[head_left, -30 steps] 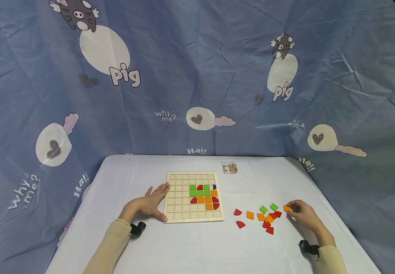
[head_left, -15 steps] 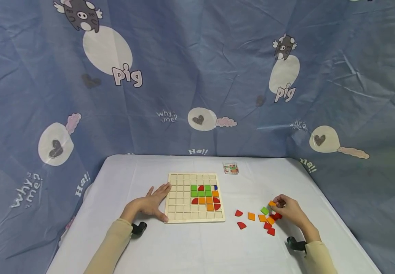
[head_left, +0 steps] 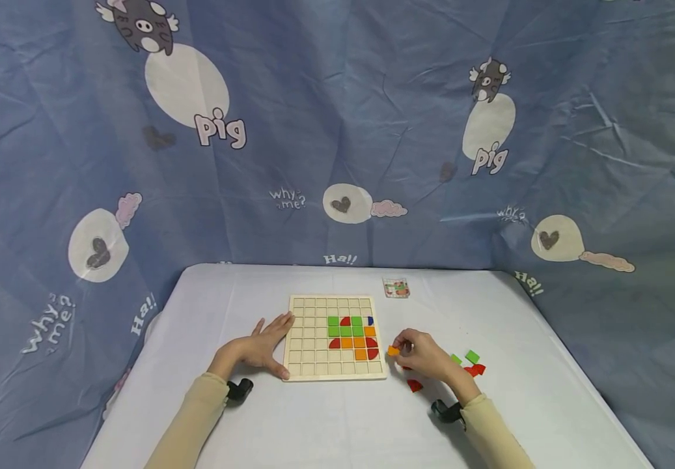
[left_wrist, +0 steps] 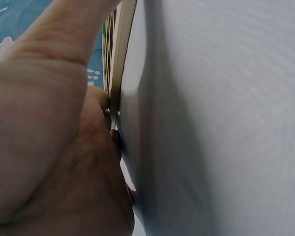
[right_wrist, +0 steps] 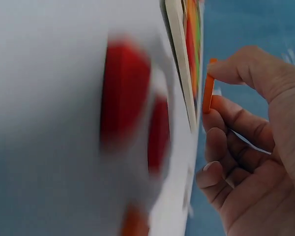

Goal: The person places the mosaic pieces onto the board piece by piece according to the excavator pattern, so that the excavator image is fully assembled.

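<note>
A wooden grid board (head_left: 308,355) lies on the table, with green, red, orange and blue pieces set in cells on its right half. My left hand (head_left: 260,345) rests at the board's left edge, fingers spread and fairly straight, thumb by the lower left corner. Just off the board's right edge, my right hand (head_left: 425,355) pinches an orange square tile (right_wrist: 210,86) between thumb and fingertips. Below that hand lie red quarter-round pieces (head_left: 414,385), blurred in the right wrist view. The forearm hides part of the loose pile.
To the right of the right hand lie a green tile (head_left: 472,356) and red pieces (head_left: 475,370). A small patterned card (head_left: 396,288) sits behind the board's right side. A blue printed cloth (head_left: 290,143) hangs behind the white table (head_left: 314,423).
My right hand has carried the orange tile leftward from the right side of the loose pile to beside the board. My left hand keeps its place at the board's edge.
</note>
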### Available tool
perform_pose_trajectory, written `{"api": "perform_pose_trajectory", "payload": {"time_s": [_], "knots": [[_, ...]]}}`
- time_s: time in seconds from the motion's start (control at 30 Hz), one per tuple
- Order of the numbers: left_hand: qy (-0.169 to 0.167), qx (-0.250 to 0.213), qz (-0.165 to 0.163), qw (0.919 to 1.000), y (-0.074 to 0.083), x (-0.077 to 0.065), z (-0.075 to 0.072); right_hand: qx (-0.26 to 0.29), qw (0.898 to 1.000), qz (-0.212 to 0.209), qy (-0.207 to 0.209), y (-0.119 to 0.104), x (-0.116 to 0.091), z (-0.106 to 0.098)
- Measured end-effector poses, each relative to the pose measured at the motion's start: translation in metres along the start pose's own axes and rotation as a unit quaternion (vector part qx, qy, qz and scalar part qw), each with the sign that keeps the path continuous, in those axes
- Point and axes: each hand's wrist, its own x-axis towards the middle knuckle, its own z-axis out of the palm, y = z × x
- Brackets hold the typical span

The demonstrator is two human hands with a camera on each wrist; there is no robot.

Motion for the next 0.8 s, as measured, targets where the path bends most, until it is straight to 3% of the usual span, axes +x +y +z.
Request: {"api": "perform_pose_trajectory", "payload": {"time_s": [0.33,0.53,0.8], "knots": [[-0.004,0.008,0.002,1.0000,0.001,0.000,0.000,-0.029,0.992,-0.117,-0.032,-0.042,0.031,0.036],[-0.004,0.002,0.002,1.0000,0.002,-0.001,0.001,-0.070,0.989,-0.124,-0.040,-0.047,0.043,0.049],[-0.007,0.001,0.001,1.0000,0.001,-0.002,-0.001,-0.056,0.989,-0.124,-0.057,-0.051,0.050,0.051]]}}
